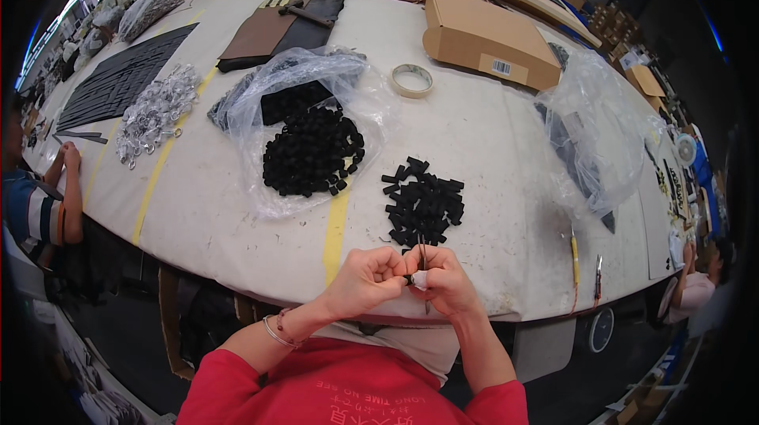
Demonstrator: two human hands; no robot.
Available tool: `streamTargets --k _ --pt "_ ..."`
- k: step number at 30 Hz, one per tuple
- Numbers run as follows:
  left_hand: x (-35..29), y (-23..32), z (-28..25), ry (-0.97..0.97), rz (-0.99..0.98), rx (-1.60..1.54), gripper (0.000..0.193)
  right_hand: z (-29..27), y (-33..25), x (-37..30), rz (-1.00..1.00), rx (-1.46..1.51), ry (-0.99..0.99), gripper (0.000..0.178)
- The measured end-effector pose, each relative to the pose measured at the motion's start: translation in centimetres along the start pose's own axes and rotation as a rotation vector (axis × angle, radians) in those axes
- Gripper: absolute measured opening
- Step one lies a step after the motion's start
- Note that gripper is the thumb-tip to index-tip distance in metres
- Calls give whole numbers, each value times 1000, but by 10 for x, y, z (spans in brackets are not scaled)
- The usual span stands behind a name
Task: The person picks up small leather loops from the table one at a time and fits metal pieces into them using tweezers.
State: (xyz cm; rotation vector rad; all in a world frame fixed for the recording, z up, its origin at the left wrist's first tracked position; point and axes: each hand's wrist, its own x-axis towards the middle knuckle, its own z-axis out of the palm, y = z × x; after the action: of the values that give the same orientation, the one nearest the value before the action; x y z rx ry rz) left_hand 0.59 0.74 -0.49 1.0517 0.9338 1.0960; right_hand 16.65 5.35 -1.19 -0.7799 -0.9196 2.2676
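At the table's near edge, my left hand (365,281) is closed in a pinch on a small black piece (408,279). Touching it is my right hand (448,283), fingers closed around a thin two-pronged metal tool (422,253) that looks like tweezers; its tips point away from me. Something white (420,279) shows at the right fingertips, perhaps a wrap or a scrap. Just beyond my hands lies a loose heap of short black tubes (424,204). Farther left, a clear plastic bag (273,196) lies spread open under a bigger pile of small black pieces (304,148).
A tape roll (412,81) and a cardboard box (490,37) lie beyond. On the right are a plastic bag (597,132), a yellow-handled tool (575,263) and another slim tool (598,279). Metal rings (158,109) and black strips (118,77) lie left, near another person's hands (69,160).
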Motion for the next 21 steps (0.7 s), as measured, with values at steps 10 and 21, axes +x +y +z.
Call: streamTargets --k 10,21 --pt "2 -16 6 184 464 678 8 20 4 0 -421 -772 336 8" --pt "10 -2 -13 149 -135 -391 7 22 -8 -4 -225 -427 168 8"
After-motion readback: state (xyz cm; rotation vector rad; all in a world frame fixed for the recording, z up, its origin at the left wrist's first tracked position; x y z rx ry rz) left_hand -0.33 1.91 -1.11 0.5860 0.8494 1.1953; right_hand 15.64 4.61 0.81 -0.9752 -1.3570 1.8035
